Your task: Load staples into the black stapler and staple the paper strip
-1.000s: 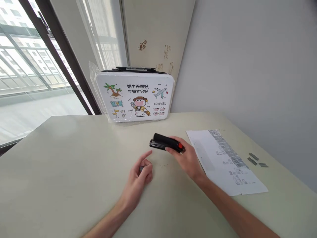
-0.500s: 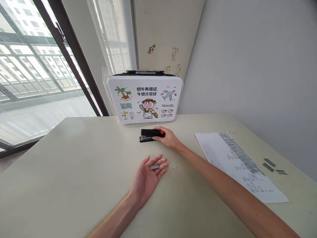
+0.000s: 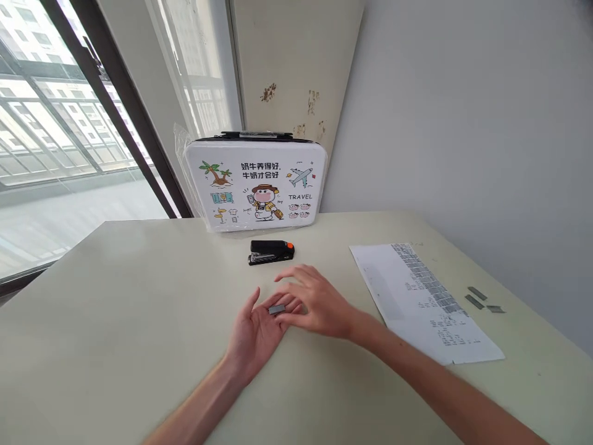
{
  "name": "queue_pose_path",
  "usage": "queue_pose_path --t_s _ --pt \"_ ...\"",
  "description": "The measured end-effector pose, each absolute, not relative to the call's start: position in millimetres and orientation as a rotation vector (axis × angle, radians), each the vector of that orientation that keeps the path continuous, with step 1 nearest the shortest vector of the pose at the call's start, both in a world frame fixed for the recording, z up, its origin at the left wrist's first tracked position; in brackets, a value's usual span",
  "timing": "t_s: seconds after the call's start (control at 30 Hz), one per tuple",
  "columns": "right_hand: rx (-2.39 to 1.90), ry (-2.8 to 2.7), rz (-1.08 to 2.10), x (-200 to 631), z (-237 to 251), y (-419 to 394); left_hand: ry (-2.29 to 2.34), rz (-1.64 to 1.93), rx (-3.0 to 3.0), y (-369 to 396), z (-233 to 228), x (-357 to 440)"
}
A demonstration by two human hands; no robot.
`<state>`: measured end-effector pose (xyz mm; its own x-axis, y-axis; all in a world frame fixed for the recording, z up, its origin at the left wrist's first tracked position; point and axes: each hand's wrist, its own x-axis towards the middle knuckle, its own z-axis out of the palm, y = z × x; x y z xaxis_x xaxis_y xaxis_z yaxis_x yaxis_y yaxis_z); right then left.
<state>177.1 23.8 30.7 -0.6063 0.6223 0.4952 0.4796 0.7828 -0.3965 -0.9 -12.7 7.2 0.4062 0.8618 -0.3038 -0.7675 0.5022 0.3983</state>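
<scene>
My left hand (image 3: 262, 334) is palm up, its fingers stretched out and slightly curled. Across its fingers lies a small grey strip of staples (image 3: 277, 309). Just above and to the right, my right hand (image 3: 317, 303) hovers with thumb and fingers apart around the strip, apparently not gripping it. It partly hides the left fingertips. Behind both hands, a black stapler (image 3: 271, 251) with an orange button rests on the table, touched by neither hand.
A white case (image 3: 257, 185) with cartoon prints, in clear plastic, stands at the back. To the right, a printed sheet of paper (image 3: 389, 278) lies flat on the table (image 3: 115, 321). Several more staple strips (image 3: 475, 301) sit past it. A window (image 3: 69, 142) is on the left.
My right hand has let go of the stapler and come back toward me, over my left hand. The stapler stays on the table. The camera view has turned slightly right.
</scene>
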Motion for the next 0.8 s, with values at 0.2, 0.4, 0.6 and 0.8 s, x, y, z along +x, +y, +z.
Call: queue_pose_path --t_s 0.2,0.4,0.6,0.8 --pt "-0.851 -2.301 0.103 182 25 -4 0.49 0.958 0.307 -16 11 1" --pt "-1.167 -2.023 -0.015 283 38 -13 0.597 0.935 0.377 -13 10 -2" --pt "-1.826 -1.517 -0.202 474 10 -33 0.712 0.95 0.387 -10 15 3" --pt "-2.081 -1.301 -0.204 561 -37 -69 0.799 0.986 0.393 -8 17 4"
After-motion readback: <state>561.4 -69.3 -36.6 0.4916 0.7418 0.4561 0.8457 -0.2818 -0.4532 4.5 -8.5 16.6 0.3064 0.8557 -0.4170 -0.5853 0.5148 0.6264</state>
